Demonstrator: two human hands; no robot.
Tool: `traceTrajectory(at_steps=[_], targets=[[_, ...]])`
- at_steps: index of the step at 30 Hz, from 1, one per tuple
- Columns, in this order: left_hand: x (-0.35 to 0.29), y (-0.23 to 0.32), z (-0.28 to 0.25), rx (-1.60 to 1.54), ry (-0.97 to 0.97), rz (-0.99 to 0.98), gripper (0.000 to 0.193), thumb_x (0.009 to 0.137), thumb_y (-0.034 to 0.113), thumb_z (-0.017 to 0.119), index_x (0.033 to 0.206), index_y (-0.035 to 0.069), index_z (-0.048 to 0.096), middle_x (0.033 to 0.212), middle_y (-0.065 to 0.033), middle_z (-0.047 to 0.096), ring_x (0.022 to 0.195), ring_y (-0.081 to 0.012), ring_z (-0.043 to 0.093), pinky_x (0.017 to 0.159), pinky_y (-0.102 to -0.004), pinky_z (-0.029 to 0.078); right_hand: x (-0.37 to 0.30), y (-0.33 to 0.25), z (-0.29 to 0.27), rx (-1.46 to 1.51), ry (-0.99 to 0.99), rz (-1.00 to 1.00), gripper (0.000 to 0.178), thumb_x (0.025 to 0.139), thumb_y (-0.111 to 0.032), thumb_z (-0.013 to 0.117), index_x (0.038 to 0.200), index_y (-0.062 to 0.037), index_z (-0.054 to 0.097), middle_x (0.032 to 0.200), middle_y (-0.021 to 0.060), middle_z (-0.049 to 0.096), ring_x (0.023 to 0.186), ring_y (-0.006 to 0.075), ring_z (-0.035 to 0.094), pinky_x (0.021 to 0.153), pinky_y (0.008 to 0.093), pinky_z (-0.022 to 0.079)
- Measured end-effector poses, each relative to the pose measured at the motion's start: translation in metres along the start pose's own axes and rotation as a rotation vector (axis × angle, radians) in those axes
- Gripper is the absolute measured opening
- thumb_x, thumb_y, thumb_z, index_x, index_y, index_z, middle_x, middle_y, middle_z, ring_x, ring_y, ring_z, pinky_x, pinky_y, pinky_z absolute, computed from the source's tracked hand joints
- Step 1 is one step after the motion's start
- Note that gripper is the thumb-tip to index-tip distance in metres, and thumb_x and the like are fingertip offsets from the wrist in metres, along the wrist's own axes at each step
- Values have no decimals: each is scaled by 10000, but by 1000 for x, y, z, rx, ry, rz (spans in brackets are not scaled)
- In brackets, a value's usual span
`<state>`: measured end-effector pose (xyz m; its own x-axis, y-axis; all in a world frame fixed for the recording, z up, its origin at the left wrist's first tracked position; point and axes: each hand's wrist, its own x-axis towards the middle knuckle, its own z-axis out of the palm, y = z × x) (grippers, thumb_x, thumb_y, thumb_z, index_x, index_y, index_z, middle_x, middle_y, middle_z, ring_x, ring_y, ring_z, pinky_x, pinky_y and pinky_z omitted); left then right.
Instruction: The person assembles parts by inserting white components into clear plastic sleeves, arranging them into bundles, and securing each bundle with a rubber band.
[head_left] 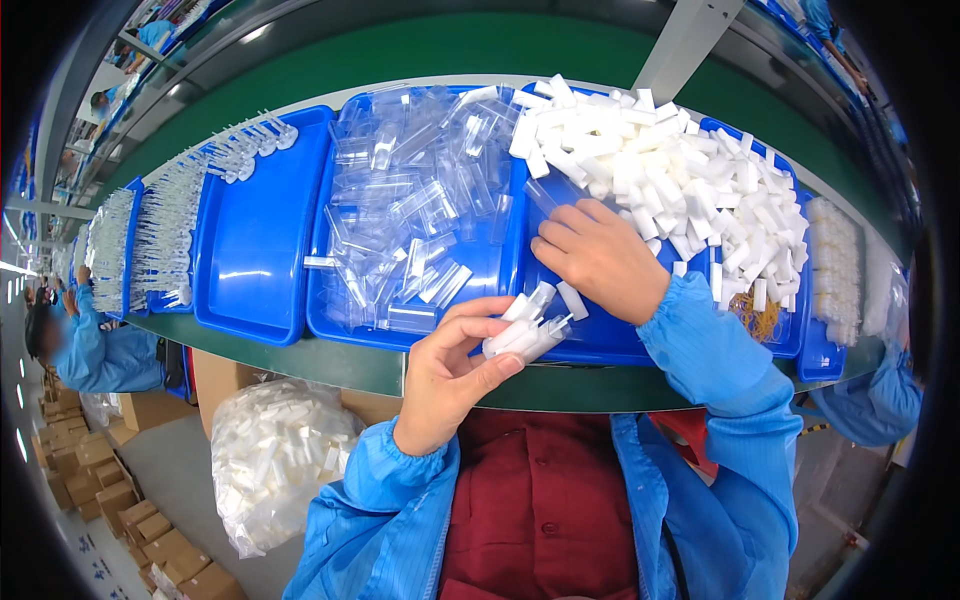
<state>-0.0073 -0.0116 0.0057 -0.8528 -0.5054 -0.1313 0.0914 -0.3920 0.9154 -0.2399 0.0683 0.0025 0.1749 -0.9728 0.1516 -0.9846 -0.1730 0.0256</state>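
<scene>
My left hand (452, 372) is closed around several small white plastic tubes (522, 338), bunched at the near edge of the blue trays. Some have clear parts, and one shows a thin pointed tip. Just beyond them, another white tube (572, 300) leans close to my right hand (602, 262). That hand is over the blue tray (610, 338), its fingers bent and its thumb hidden. A clear plastic piece (545, 195) lies by its fingertips; whether they touch it I cannot tell. White pieces (660, 165) are heaped beyond and to the right of this hand.
Left of my hands, a blue tray holds clear plastic sleeves (420, 200). Farther left are a blue tray (248, 240) and rows of thin-stemmed white parts (165, 235). Yellow rubber bands (755, 318) lie at right. A filled plastic bag (280, 450) stands below the bench; co-workers sit at both sides.
</scene>
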Motion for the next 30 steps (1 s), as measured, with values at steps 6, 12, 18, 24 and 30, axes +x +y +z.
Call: traceTrajectory(at_steps=[6,12,18,24,30], targets=[[-4,-6,-3,-75,16,9,226,888,-18,686,1112,-35,662,1336,-164,511,1183,-235,576,956,-348,550,-6,-9,-28,613,205,307,375,801,-31,624,1175,-31,593,983,74,644,944,178,617,880,311,469],[0,-11,11,69,-2,67,218,888,-43,671,1106,-44,661,1327,-168,508,1186,-244,578,984,-359,558,-27,-61,-39,1768,598,740,418,896,-12,578,1291,-30,442,1045,137,667,952,189,650,890,324,505],[1,-17,16,113,40,137,230,879,-54,677,1108,-41,653,1343,-176,493,1210,-267,567,999,-374,548,-39,-83,-28,1695,654,806,330,950,-99,641,1208,-30,446,1076,165,681,969,177,662,862,310,530],[-1,-19,19,107,74,106,225,883,-56,671,1107,-44,650,1341,-176,492,1200,-265,574,1002,-373,547,-47,-88,-24,1678,644,799,317,926,-43,664,1149,-13,441,1083,179,688,968,177,672,837,289,546],[-4,-20,22,150,32,126,206,897,-52,657,1103,-43,655,1318,-166,507,1150,-247,607,968,-348,563,-51,-91,-19,1613,645,807,330,908,-25,686,1136,-13,447,1062,173,694,951,176,675,846,285,532]])
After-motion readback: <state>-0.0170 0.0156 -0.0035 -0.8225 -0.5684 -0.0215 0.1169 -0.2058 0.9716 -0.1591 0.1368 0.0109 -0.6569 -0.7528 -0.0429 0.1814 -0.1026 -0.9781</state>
